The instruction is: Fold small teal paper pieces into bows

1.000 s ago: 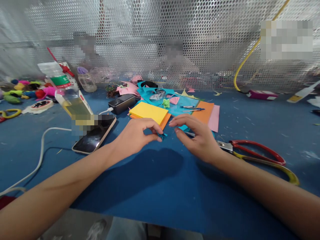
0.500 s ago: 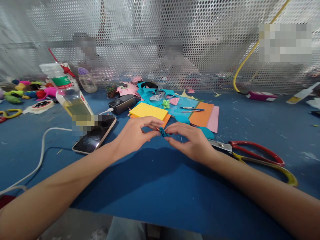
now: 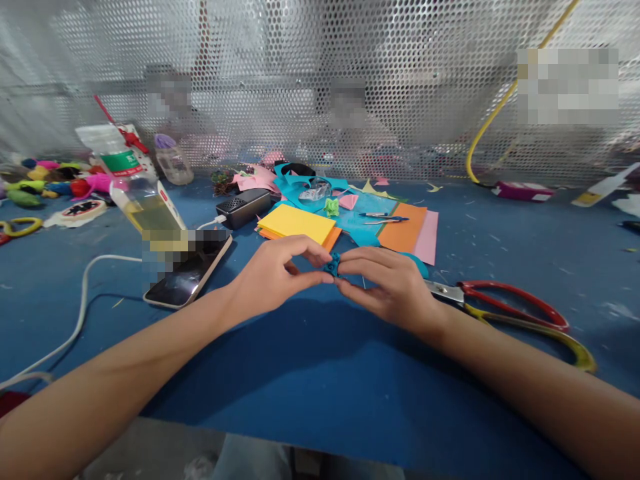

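Between the fingertips of both hands is a small blue rolled paper flower (image 3: 332,265), held just above the table. My left hand (image 3: 280,270) pinches it from the left, thumb below and fingers above. From the right, my right hand (image 3: 387,280) grips it with curled fingers and the thumb underneath. A spiral of folded paper shows on the side facing me; the rest is covered by fingers. Behind my hands lie yellow paper sheets (image 3: 297,225) over orange ones. Large scissors (image 3: 515,303) with red and yellow handles lie beside my right wrist.
Left of my left forearm are a phone (image 3: 193,270), a white cable (image 3: 84,300) and a tilted bottle (image 3: 145,200). Farther back sit a black speaker-like box (image 3: 245,208), blue paper scraps (image 3: 295,183), pens (image 3: 385,219) and a green paper flower (image 3: 331,207). A perforated metal screen (image 3: 425,87) closes the back.
The blue paper flower has turned so its spiral shows, and it has shifted slightly right. Both hands have moved a little right with it, with fingers repositioned around it.
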### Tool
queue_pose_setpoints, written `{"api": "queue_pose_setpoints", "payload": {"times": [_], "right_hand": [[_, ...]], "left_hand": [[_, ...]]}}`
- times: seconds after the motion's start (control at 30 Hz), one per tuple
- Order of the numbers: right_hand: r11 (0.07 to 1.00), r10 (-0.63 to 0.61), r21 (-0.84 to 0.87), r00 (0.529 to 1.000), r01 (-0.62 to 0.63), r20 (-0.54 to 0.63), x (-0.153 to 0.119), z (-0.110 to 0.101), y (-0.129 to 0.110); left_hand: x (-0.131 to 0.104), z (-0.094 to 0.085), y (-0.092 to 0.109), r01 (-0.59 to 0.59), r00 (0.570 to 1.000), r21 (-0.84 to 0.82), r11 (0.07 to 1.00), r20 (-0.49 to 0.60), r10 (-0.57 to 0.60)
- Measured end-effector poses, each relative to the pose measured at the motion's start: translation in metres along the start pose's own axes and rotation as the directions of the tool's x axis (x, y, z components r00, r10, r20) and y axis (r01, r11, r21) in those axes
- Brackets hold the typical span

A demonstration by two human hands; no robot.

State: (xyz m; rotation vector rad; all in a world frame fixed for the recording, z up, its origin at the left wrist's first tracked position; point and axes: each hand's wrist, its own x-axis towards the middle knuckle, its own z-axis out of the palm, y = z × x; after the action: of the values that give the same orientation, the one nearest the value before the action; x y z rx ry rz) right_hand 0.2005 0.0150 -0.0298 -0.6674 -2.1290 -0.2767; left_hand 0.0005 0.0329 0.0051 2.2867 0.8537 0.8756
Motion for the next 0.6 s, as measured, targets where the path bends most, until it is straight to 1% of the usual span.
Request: {"api": "queue_pose_setpoints", "payload": {"times": [0.17,0.27,0.37,0.47,0.6], "right_hand": [[0.991,0.095,0.095,0.995,-0.093,-0.015,-0.0016,-0.0008,0.0],[0.987,0.071,0.143,0.997,-0.071,0.004,-0.002,-0.0008,-0.0007],[0.975,0.038,0.216,0.999,-0.044,0.033,-0.0011,-0.0015,-0.0021],[0.961,0.076,0.265,0.997,-0.08,0.028,0.0011,-0.0028,-0.0048],[0.926,0.214,0.311,0.976,-0.212,0.027,0.0048,-0.004,-0.0094]], "left_hand": [[-0.0002,0.0008,0.0004,0.016,1.0,-0.035,0.999,-0.004,-0.016],[-0.0011,0.0017,0.0,0.03,0.999,-0.07,0.997,-0.041,-0.033],[-0.001,0.0011,-0.0002,0.027,0.999,-0.078,0.997,-0.038,-0.03],[-0.0006,-0.0006,0.0011,-0.025,0.999,-0.05,0.998,-0.041,0.022],[-0.0009,-0.0006,0.002,-0.137,0.984,0.0,0.991,-0.114,0.136]]}}
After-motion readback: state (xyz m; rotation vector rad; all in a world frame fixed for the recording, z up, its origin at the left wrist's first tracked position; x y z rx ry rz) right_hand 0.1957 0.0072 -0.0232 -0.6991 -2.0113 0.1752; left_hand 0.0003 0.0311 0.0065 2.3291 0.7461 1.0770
